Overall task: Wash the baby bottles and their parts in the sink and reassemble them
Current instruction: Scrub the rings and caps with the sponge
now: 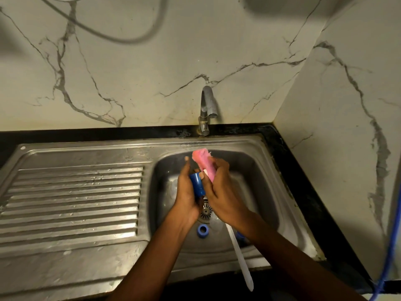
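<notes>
Over the steel sink basin (256,170), my left hand (186,192) grips a blue bottle part (197,184). My right hand (221,192) grips a bottle brush: its pink sponge head (204,162) sticks up beyond my fingers beside the blue part, and its long white handle (239,255) runs down toward the sink's front rim. A blue ring (203,230) lies on the basin floor near the drain (206,210). Another blue piece (240,235) shows partly under my right forearm.
A chrome tap (207,109) stands at the back of the basin, with no water visible. A ribbed steel drainboard (71,198) lies to the left. Marble walls rise behind and to the right. A blue hose (390,246) hangs at the right edge.
</notes>
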